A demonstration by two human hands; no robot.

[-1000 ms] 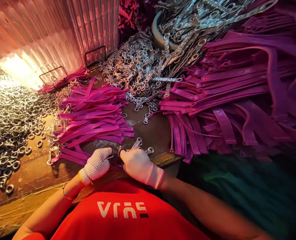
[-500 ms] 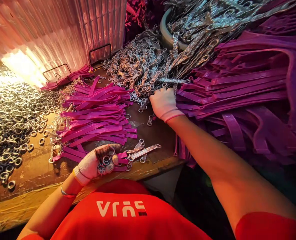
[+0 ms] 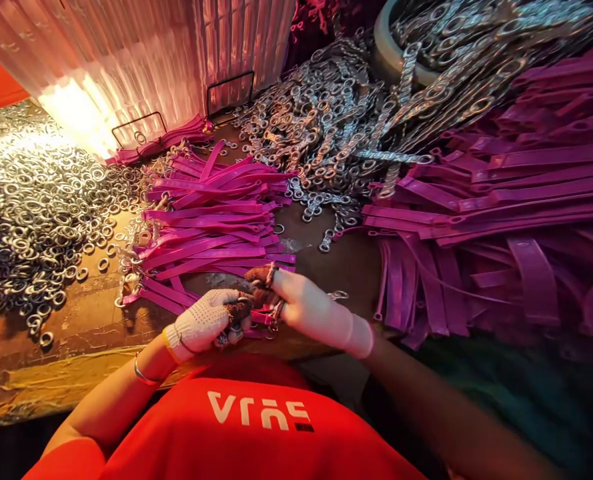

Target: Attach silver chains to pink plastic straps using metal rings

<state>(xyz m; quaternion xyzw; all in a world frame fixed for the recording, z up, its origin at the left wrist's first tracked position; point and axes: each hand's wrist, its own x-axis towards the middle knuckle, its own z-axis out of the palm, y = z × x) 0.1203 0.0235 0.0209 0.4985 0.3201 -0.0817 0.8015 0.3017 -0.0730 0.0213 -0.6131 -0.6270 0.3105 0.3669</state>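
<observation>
My gloved left hand [image 3: 209, 320] is closed near the bench's front edge, with metal rings [image 3: 233, 333] in its fingers. A pink strap [image 3: 262, 317] sticks out of its grip toward the right. Meeting it fingertip to fingertip, my gloved right hand [image 3: 313, 310] is closed on a short metal chain, mostly covered by the fingers. Another chain end [image 3: 337, 295] shows just behind the right wrist. Beyond both hands lies a row of pink straps [image 3: 216, 230], chains and rings at their left ends.
Loose metal rings [image 3: 41, 220] are heaped at the left. Short chains [image 3: 316, 127] pile up at the back, beside a round tub [image 3: 383, 47] of longer chains. Purple straps [image 3: 516, 173] cover the right side. A translucent ribbed panel [image 3: 141, 60] stands at the back left.
My right hand has come back from the chain pile to my left hand, bringing a short chain. The left hand keeps its rings and strap. The view has shifted slightly.
</observation>
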